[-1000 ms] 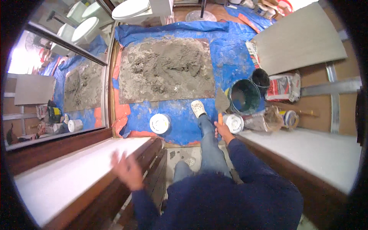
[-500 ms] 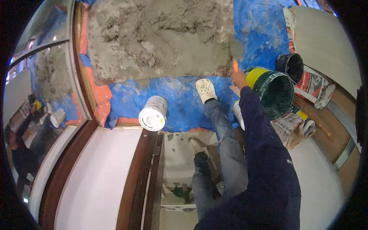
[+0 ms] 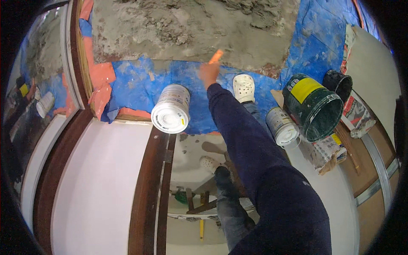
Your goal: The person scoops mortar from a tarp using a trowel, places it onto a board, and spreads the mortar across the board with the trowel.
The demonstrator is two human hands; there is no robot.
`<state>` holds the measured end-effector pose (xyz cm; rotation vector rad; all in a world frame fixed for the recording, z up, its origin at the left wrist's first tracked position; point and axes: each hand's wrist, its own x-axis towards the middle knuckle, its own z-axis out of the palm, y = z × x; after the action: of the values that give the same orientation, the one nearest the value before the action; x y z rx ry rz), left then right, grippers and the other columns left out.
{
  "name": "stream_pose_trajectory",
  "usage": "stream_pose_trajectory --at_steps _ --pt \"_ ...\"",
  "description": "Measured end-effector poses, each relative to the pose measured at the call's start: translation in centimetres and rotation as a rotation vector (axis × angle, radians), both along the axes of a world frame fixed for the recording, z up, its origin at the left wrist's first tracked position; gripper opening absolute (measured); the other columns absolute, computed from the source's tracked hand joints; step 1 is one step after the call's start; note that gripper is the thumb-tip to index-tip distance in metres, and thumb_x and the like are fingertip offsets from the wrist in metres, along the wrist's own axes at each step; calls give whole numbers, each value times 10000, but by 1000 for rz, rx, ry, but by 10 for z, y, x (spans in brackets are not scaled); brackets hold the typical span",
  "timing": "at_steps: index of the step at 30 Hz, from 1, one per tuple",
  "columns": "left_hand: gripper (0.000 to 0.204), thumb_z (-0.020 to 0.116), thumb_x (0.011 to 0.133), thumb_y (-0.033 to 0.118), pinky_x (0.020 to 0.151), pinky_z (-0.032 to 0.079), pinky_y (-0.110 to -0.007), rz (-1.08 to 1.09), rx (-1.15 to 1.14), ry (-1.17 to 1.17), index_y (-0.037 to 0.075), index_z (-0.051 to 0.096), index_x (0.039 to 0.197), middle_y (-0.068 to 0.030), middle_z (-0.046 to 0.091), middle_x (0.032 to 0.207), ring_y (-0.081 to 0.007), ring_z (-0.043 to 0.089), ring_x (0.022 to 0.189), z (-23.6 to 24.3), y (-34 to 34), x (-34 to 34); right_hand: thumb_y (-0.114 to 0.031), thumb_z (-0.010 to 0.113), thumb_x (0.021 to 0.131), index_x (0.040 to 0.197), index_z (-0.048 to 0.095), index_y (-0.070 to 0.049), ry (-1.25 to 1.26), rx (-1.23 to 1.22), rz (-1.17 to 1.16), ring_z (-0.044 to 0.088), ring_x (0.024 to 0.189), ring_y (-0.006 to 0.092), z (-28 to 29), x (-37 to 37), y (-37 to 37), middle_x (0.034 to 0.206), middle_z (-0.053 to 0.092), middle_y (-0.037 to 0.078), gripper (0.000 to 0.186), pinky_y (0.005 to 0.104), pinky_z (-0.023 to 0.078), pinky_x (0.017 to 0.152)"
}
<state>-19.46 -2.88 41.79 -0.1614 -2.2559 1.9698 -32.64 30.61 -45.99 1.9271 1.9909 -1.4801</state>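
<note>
My right hand [image 3: 209,73] reaches forward at the end of a dark sleeve, its fingers closed round a tool with an orange handle [image 3: 216,56]. The rest of that tool cannot be made out. Beyond it spreads wet grey mortar [image 3: 238,40] on a large flat sheet, lumpy toward the far side. Blue plastic sheeting [image 3: 140,80] lies beneath. Left of my forearm, a white lidded bucket [image 3: 171,109] stands nearest. My left hand is out of sight.
To the right are a smaller lidded pail [image 3: 281,126], a dark green bucket [image 3: 312,108] with a yellow band, a black bucket [image 3: 338,84] and crumpled bags [image 3: 327,151]. A glass panel [image 3: 44,68] borders the left. My foot in a white clog [image 3: 244,88] stands on the sheeting.
My right hand has swung left with the orange-handled tool, away from beside the green bucket to the mortar's near edge. The view has shifted, uncovering the smaller pail.
</note>
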Motion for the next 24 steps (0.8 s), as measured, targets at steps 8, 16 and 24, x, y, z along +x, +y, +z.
stream_pose_trajectory --at_steps 8,16,24 --pt "580 452 918 628 1139 93 -593 14 -8 25 197 593 1279 -198 420 1450 -395 369 1353 4 3 -1 -152 619 810 1063 502 4 -24 -30 374 629 863 451 62 -30 -12 885 646 261 320 525 490 743" --pt "578 448 919 629 1140 93 -591 24 2 20 197 598 1273 -192 430 1443 -391 375 1350 -4 4 -9 -178 606 830 999 531 -56 -333 205 833 655 776 420 72 69 114 831 669 225 221 532 508 678" --pt "576 444 920 630 1140 94 -589 14 -7 13 198 602 1268 -187 439 1436 -386 381 1346 -6 12 -21 -211 619 817 1006 540 -108 -334 208 1404 662 769 387 89 127 191 811 673 178 229 507 507 642"
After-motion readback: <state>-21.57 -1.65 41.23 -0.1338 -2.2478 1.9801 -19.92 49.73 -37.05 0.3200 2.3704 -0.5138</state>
